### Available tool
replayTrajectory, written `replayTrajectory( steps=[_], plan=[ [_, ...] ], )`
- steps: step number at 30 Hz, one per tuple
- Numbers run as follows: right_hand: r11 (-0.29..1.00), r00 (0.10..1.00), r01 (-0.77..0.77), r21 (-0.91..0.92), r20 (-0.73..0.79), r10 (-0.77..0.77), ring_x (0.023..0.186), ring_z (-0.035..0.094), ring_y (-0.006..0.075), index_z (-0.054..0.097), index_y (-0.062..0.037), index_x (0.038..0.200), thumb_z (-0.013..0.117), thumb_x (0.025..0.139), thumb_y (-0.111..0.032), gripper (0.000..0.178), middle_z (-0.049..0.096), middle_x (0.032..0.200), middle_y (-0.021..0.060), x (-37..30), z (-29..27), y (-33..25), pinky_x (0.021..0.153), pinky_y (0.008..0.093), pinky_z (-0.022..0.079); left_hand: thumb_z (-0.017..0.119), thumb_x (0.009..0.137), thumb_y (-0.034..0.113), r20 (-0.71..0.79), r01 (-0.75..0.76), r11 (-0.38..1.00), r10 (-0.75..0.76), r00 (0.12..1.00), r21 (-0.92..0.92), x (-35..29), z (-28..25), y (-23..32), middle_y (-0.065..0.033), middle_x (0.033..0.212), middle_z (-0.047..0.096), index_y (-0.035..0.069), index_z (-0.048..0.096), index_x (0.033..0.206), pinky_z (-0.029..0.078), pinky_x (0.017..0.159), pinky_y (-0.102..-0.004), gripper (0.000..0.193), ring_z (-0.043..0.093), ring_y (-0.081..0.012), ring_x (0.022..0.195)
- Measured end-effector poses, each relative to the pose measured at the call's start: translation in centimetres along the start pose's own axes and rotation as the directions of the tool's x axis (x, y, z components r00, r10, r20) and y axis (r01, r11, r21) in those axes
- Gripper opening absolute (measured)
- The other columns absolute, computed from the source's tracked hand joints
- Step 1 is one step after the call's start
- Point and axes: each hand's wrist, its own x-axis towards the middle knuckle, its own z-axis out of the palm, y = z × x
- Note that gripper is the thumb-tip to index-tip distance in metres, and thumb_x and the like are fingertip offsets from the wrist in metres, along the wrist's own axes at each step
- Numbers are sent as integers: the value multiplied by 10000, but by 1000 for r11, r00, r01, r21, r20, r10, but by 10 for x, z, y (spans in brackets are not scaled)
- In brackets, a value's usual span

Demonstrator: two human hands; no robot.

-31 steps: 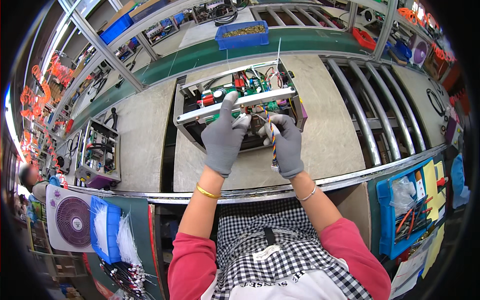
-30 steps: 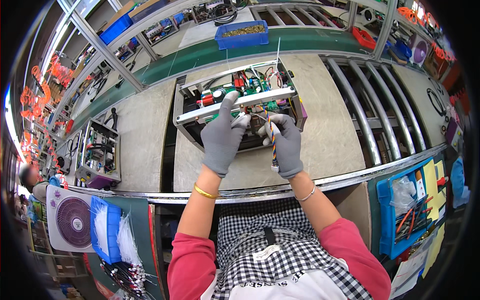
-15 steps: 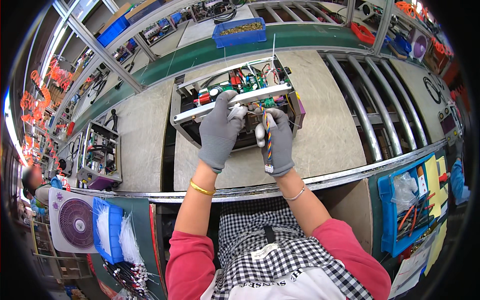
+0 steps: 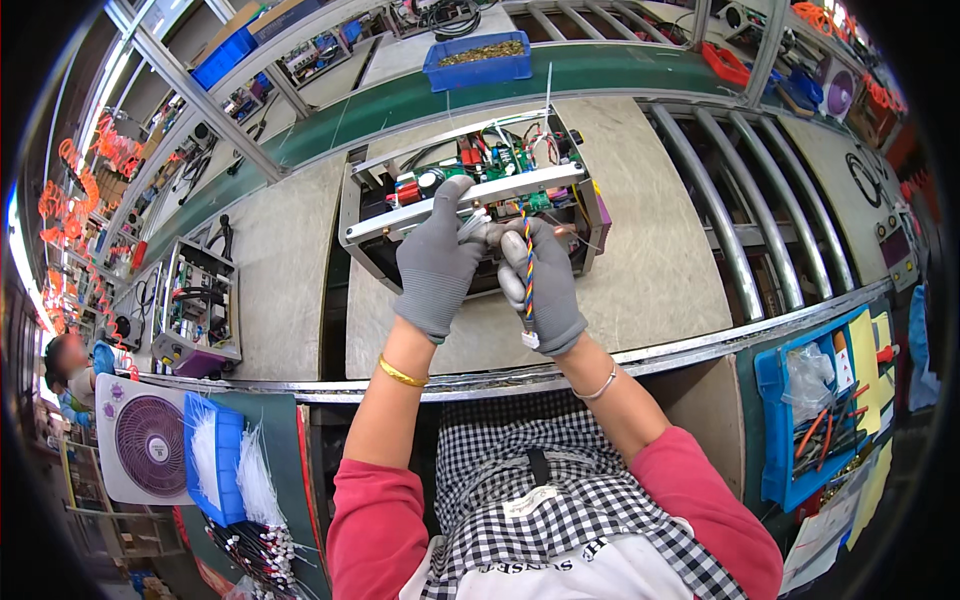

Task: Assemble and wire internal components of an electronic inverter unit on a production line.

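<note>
An electronics unit in an open metal frame (image 4: 375, 228), with a green circuit board (image 4: 510, 160) inside, sits on the bench before me. My left hand (image 4: 438, 262), in a grey glove, rests its thumb on the frame's front bar. Its fingers close around a few thin white strands (image 4: 473, 224) below that bar. Close beside it, my gloved right hand (image 4: 550, 285) has its fingers pinched together; what is between them is hidden. A twisted multicoloured cable (image 4: 529, 270) runs down across this hand, with a white connector (image 4: 530, 340) hanging by the wrist.
Metal rollers (image 4: 755, 210) lie right of the bench plate. A second unit (image 4: 197, 310) stands at left. Nearer me are a blue bin of white ties (image 4: 215, 460), a fan (image 4: 150, 440) and a blue tool tray (image 4: 775, 430). A blue parts bin (image 4: 478, 72) sits behind.
My right hand has shifted slightly left, bringing its fingertips closer to my left hand. The cable and its connector moved left with it. The left hand stays at the front bar.
</note>
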Motion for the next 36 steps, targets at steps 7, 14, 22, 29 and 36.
replayTrajectory(
  steps=[7, 14, 22, 29, 36],
  plan=[
    [984, 1000, -19, -179, 14, 22, 456, 423, 50, 535, -76, 1024, 576, 992, -205, 140, 572, 749, 10, 3, 2, -14, 393, 211, 315, 721, 804, 153, 35, -13, 999, 14, 999, -29, 2, -1, -1, -139, 816, 680, 214, 454, 1328, 519, 630, -436, 591, 683, -357, 756],
    [898, 972, -134, -419, -233, 36, 599, 612, 142, 625, -49, 1078, 593, 973, -274, 251, 691, 841, 79, 0, -50, -1, 505, 272, 482, 634, 922, 104, 8, 76, 913, -79, 997, -402, -31, -8, -10, -49, 771, 612, 74, 524, 1295, 481, 629, -253, 390, 587, -97, 672],
    [127, 935, 240, -962, 194, -296, 748, 672, 310, 673, -86, 1019, 675, 875, -351, 301, 690, 851, 131, 8, -54, 33, 637, 396, 513, 575, 967, 150, 331, 471, 494, -348, 877, -730, -83, 17, -9, -59, 759, 626, -4, 583, 1165, 383, 458, -184, 252, 519, -54, 529],
    [181, 925, 293, -939, 230, -304, 702, 659, 282, 688, -19, 959, 677, 871, -210, 210, 689, 831, 151, 14, -49, 35, 643, 345, 514, 543, 960, 195, 634, 677, 141, -255, 730, -722, -84, 16, -20, -74, 824, 624, -19, 517, 1229, 315, 361, -195, 344, 397, -37, 433],
    [450, 985, 170, -877, 153, -74, 753, 665, 198, 691, -50, 1026, 676, 869, -215, 228, 672, 868, 92, -6, -35, 11, 682, 311, 520, 481, 949, 198, 743, 735, -124, -33, 669, -667, -96, 15, -31, -65, 878, 612, -1, 543, 1188, 303, 372, -193, 317, 348, -38, 460]
  ],
)
